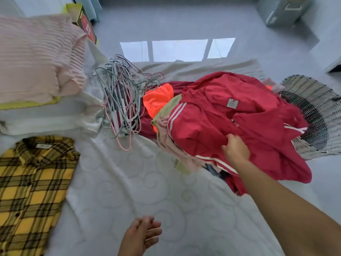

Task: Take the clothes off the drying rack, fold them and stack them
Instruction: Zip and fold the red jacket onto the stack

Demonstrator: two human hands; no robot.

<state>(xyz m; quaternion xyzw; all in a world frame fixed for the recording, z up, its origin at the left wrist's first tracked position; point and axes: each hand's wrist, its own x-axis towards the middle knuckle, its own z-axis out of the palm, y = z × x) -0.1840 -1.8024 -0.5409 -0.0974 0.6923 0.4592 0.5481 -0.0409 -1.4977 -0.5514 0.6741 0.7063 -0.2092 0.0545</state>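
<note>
I see a white quilted mattress (140, 191) carrying everything. Left: yellow plaid shirt (31, 191), laid flat. Top left: folded stack w/ pink striped top (35, 58) uppermost. Centre: tangle of hangers (121, 100). Right: clothes heap, red jacket (230, 122) on top, orange garment (158, 100) touching the hangers.

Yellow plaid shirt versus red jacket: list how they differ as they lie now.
1. The yellow plaid shirt lies flat and smoothed; the red jacket is crumpled atop a heap of clothes.
2. The shirt is yellow with dark checks; the jacket is plain red with white stripes.
3. No hand touches the shirt; the right hand grips the jacket.
Both are clothes on the same white mattress.
</note>
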